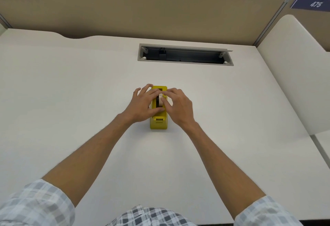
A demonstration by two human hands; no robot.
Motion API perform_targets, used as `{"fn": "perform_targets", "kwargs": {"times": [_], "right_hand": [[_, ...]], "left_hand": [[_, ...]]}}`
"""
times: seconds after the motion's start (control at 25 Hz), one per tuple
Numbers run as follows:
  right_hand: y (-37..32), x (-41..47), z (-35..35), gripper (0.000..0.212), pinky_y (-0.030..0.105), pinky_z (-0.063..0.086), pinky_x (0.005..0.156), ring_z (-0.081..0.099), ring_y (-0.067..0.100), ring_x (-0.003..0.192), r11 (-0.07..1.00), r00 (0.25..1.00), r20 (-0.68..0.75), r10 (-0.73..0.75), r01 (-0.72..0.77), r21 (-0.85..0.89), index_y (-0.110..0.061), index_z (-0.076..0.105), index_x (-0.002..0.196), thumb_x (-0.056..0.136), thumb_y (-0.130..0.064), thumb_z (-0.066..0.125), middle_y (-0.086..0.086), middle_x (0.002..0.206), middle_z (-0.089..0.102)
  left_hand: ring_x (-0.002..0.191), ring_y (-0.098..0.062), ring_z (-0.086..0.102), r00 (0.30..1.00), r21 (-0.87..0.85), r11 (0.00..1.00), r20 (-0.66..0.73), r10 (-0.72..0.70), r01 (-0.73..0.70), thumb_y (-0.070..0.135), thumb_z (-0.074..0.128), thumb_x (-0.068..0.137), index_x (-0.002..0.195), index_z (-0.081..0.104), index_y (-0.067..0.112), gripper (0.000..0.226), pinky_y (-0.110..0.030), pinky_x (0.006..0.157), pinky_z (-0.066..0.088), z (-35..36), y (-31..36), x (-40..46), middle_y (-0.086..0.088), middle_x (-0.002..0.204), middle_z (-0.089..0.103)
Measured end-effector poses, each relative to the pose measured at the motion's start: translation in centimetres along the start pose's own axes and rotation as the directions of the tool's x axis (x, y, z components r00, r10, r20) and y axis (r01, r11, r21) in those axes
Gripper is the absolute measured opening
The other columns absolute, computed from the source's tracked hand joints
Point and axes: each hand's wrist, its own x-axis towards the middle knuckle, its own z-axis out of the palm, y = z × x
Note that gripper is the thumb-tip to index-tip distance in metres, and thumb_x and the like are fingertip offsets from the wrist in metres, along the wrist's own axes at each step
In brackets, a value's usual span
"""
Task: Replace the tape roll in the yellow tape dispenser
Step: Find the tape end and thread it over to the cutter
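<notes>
Hands meet over the yellow tape dispenser [158, 118], which stands on the white desk [71, 100] near its middle, well short of the open cable tray [185, 55] set into the desktop farther back. From the left, the left hand [142, 105] lies against the dispenser's left flank, fingers spread and reaching over its top, the thumb curled toward the tape roll [160, 99]. That roll sits upright in the dispenser's slot, edge-on to the camera, pale outside with a dark core. From the right, the right hand [178, 106] comes in with its fingers curled onto the roll's right face; both hands appear to pinch the roll between them. The dispenser's long axis runs straight away from the person, its ribbed end nearest the body and the other end hidden behind the fingertips. Checked sleeves [35, 206] frame the lower corners.
</notes>
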Motion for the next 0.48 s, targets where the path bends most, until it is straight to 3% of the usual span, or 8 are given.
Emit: {"fn": "perform_targets", "kwargs": {"times": [0.08, 0.16, 0.32, 0.48], "right_hand": [[0.4, 0.01, 0.0, 0.023, 0.028, 0.045, 0.069, 0.055, 0.012, 0.104, 1.0, 0.999, 0.041, 0.003, -0.003, 0.01, -0.024, 0.067, 0.115, 0.096, -0.032, 0.055, -0.008, 0.111, 0.065], [0.49, 0.06, 0.01, 0.025, 0.03, 0.047, 0.071, 0.054, 0.012, 0.106, 1.0, 0.997, 0.078, 0.012, -0.013, 0.013, -0.024, 0.066, 0.116, 0.095, -0.031, 0.055, -0.008, 0.114, 0.064], [0.54, 0.56, -0.34, 0.025, 0.03, 0.048, 0.07, 0.054, 0.012, 0.105, 1.0, 0.994, 0.111, 0.013, -0.015, 0.018, -0.024, 0.066, 0.116, 0.095, -0.027, 0.054, -0.007, 0.114, 0.062], [0.43, 0.79, -0.72, 0.024, 0.03, 0.047, 0.071, 0.053, 0.011, 0.106, 0.995, 0.992, 0.127, 0.014, -0.027, 0.101, -0.024, 0.067, 0.107, 0.093, -0.016, 0.05, -0.007, 0.114, 0.06]], "left_hand": [[0.148, -0.018, 0.009, 1.0, 0.036, 0.999, 0.027, 0.01, -0.011, 0.055, 0.053, 0.089, 0.144, 0.037, 0.021, 0.066, -0.051, 0.118, 0.013, -0.05, 0.09, -0.06, 0.004, 0.153, 0.034], [0.148, -0.019, 0.011, 0.999, 0.022, 0.999, -0.03, 0.028, -0.027, 0.05, 0.056, 0.089, 0.146, 0.035, 0.017, 0.069, -0.049, 0.118, 0.016, 0.03, 0.27, -0.1, 0.001, 0.154, 0.033], [0.142, -0.02, 0.03, 0.978, -0.092, 0.995, -0.209, 0.021, -0.041, 0.033, 0.07, 0.081, 0.135, 0.049, 0.015, 0.06, -0.042, 0.113, 0.024, 0.24, 0.75, -0.47, -0.002, 0.141, 0.052], [0.138, -0.019, 0.035, 0.976, -0.124, 0.992, -0.216, -0.018, -0.009, 0.029, 0.073, 0.079, 0.128, 0.057, 0.016, 0.053, -0.039, 0.111, 0.024, 0.49, 0.83, -0.63, 0.0, 0.135, 0.057]]}}
